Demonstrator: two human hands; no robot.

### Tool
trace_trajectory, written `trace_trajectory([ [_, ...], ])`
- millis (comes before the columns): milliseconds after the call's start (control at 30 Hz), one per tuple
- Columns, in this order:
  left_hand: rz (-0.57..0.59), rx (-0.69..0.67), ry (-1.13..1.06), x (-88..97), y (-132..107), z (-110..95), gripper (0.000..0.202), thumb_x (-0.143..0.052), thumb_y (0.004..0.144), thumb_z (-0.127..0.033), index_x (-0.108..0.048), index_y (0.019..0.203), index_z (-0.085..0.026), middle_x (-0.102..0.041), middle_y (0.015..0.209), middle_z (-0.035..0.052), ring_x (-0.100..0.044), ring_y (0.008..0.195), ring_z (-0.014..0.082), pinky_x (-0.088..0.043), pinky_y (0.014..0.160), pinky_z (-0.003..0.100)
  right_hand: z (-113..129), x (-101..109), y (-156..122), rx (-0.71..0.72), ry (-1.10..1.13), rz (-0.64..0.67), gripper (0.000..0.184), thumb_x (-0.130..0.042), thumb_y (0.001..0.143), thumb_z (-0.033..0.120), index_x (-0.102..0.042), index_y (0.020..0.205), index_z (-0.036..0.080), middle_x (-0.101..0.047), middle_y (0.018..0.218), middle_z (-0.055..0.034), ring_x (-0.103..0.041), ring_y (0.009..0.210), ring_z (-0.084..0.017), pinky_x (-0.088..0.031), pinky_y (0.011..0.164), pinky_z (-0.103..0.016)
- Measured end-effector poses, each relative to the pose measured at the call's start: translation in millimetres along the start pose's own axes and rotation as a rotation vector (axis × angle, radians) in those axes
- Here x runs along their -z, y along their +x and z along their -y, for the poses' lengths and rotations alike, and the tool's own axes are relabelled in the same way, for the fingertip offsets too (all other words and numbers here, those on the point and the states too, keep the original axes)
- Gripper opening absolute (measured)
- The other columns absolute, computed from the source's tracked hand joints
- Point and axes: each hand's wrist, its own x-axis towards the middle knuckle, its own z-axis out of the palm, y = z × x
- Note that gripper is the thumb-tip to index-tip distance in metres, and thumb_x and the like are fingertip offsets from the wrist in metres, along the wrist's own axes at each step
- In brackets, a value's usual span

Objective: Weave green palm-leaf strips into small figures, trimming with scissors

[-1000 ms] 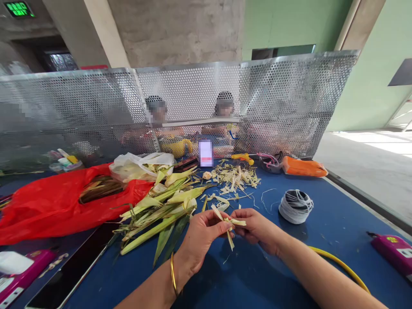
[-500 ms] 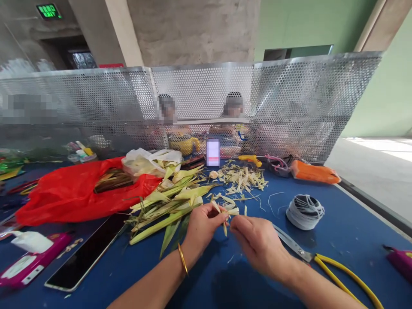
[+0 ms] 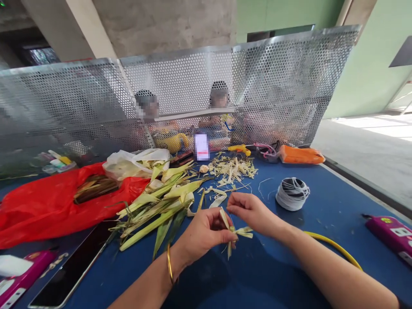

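Observation:
My left hand, with a gold bangle on its wrist, pinches a small folded piece of pale palm-leaf strips just above the blue table. My right hand is pinched shut a little above and to the right of that piece, fingertips near a strip's upper end; a thin thread between the fingers is too fine to make out. A heap of green and yellow palm leaves lies to the left of both hands.
A red plastic bag, a white bag, leaf scraps, a coil of white string, yellow-handled scissors, an orange pouch, a phone, magenta devices. Two people sit behind a perforated metal screen.
My right hand has lifted up and away from the leaf piece, which now shows spread strips in my left hand. The view has shifted, hiding the scissor blades behind my right arm.

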Motion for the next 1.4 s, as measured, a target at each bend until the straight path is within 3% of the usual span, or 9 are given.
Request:
trace_trajectory([
  [133, -0.100, -0.066, -0.015, 1.1, -0.3, -4.3, 0.022, -0.079, 0.063, -0.023, -0.065, 0.078, -0.014, -0.068, 0.068, 0.0012, -0.064, 0.064, 0.0147, -0.050, 0.068, 0.026, -8.3, -3.6, 2.5, -0.298, 0.190, 0.049, 0.023, -0.065, 0.067, 0.036, -0.051, 0.061, 0.018, -0.040, 0.050, 0.0069, -0.030, 0.046, -0.007, -0.019, 0.043, -0.021],
  [333, -0.353, -0.130, -0.053, 5.0, 6.7, 0.0, 0.016, -0.075, 0.065, -0.025, -0.068, 0.076, -0.015, -0.068, 0.069, -0.0002, -0.061, 0.065, 0.0128, -0.048, 0.067, 0.024, -6.3, -13.6, -0.5, -0.420, 0.240, 0.093, 0.025, -0.066, 0.068, 0.040, -0.051, 0.066, 0.020, -0.023, 0.046, 0.0115, -0.014, 0.042, -0.005, -0.009, 0.041, -0.023],
  [433, -0.499, -0.146, -0.036, 9.0, 11.3, 3.4, 0.016, -0.074, 0.064, -0.025, -0.068, 0.075, -0.015, -0.065, 0.064, -0.0014, -0.058, 0.061, 0.0119, -0.046, 0.061, 0.022, -3.4, -20.2, -4.4, -0.265, 0.098, 0.050, 0.023, -0.061, 0.074, 0.035, -0.048, 0.063, 0.020, -0.030, 0.048, 0.0091, -0.024, 0.044, -0.007, -0.018, 0.043, -0.022],
  [533, -0.575, -0.160, -0.017, 12.2, 14.9, 5.6, 0.016, -0.073, 0.062, -0.025, -0.067, 0.072, -0.015, -0.063, 0.061, -0.0016, -0.056, 0.057, 0.0117, -0.044, 0.057, 0.021, 0.7, -24.2, -11.7, 0.127, -0.241, -0.058, 0.020, -0.053, 0.084, 0.027, -0.053, 0.066, 0.019, -0.050, 0.068, 0.0004, -0.046, 0.061, -0.012, -0.035, 0.057, -0.024],
  [667, -0.506, -0.146, -0.058, 12.0, 17.2, 9.4, 0.017, -0.074, 0.059, -0.027, -0.067, 0.069, -0.014, -0.063, 0.060, -0.0007, -0.055, 0.056, 0.0114, -0.043, 0.056, 0.022, 4.5, -24.3, -18.3, 0.477, -0.492, -0.079, 0.022, -0.039, 0.094, 0.021, -0.057, 0.083, 0.021, -0.057, 0.099, -0.0082, -0.056, 0.084, -0.016, -0.042, 0.073, -0.027],
  [833, -0.449, -0.101, -0.077, 8.1, 16.6, 14.5, 0.016, -0.074, 0.059, -0.026, -0.067, 0.067, -0.014, -0.062, 0.058, -0.0001, -0.055, 0.054, 0.0118, -0.043, 0.056, 0.023, 5.9, -22.3, -17.5, 0.494, -0.517, 0.048, 0.022, -0.034, 0.095, 0.018, -0.048, 0.078, 0.022, -0.056, 0.078, -0.0039, -0.054, 0.070, -0.015, -0.042, 0.065, -0.025],
  [933, -0.390, -0.057, -0.053, 7.1, 14.6, 13.9, 0.016, -0.075, 0.057, -0.027, -0.067, 0.064, -0.015, -0.062, 0.056, -0.0003, -0.056, 0.053, 0.0127, -0.044, 0.056, 0.024, 9.9, -18.8, -18.3, 0.492, -0.586, 0.076, 0.021, -0.033, 0.094, 0.017, -0.047, 0.078, 0.021, -0.056, 0.078, -0.0043, -0.052, 0.069, -0.015, -0.040, 0.063, -0.025],
  [1200, -0.047, 0.045, 0.047, 8.4, 3.3, 5.2, 0.020, -0.077, 0.058, -0.029, -0.066, 0.067, -0.015, -0.065, 0.059, -0.0005, -0.060, 0.056, 0.0136, -0.046, 0.059, 0.025, 4.5, 2.2, -6.6, 0.238, -0.320, -0.010, 0.022, -0.050, 0.090, 0.029, -0.050, 0.070, 0.020, -0.052, 0.068, 0.0008, -0.046, 0.064, -0.013, -0.037, 0.059, -0.024],
  [1400, -0.052, -0.030, -0.049, 4.2, -1.1, -5.8, 0.031, -0.082, 0.056, -0.026, -0.062, 0.078, -0.016, -0.065, 0.063, -0.0007, -0.064, 0.060, 0.0154, -0.049, 0.064, 0.027, -6.8, -3.1, 2.5, -0.090, 0.089, 0.013, 0.029, -0.067, 0.072, 0.040, -0.054, 0.061, 0.017, -0.049, 0.056, 0.0040, -0.042, 0.053, -0.010, -0.032, 0.051, -0.023],
])
